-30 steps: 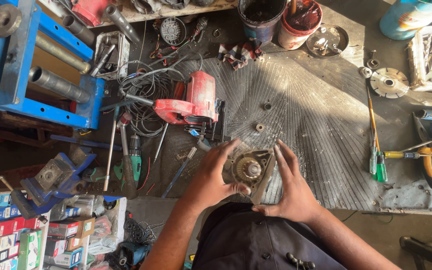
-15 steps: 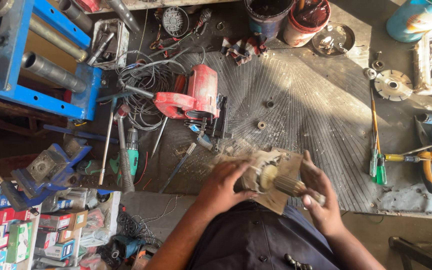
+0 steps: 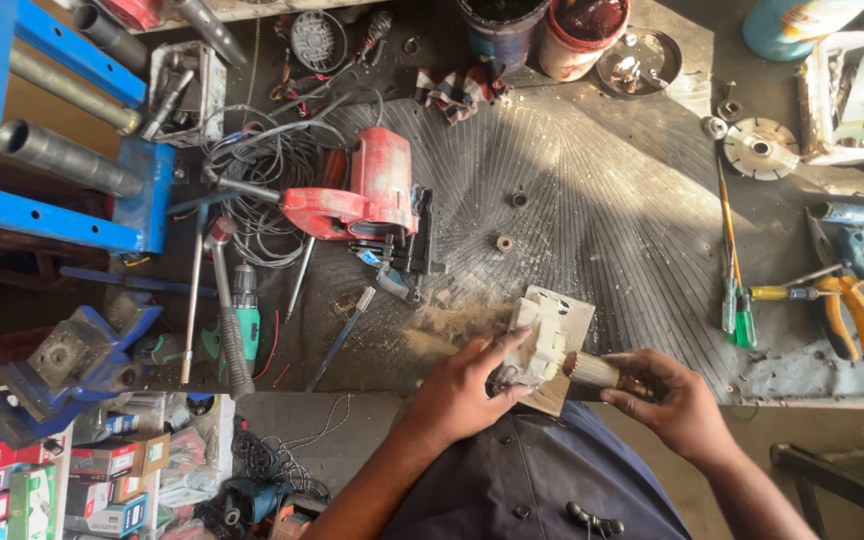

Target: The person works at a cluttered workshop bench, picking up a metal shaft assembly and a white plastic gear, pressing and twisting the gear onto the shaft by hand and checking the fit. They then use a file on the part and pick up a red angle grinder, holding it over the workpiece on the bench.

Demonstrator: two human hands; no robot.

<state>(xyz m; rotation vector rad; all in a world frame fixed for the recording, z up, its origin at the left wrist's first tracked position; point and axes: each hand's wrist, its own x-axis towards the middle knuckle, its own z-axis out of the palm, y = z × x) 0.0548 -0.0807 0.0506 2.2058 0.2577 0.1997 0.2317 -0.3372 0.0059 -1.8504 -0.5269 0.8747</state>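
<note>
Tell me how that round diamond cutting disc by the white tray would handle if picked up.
The cutting disc looks like stiff metal, probably heavy for its thinness. Lying flat on the bench, it likely needs prying by an edge. On its rim it could roll.

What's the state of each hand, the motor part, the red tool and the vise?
left hand: gripping grey housing
right hand: holding armature, partly out of housing
red power tool: lying on bench, unheld
blue vise: nothing clamped that I can see
</note>
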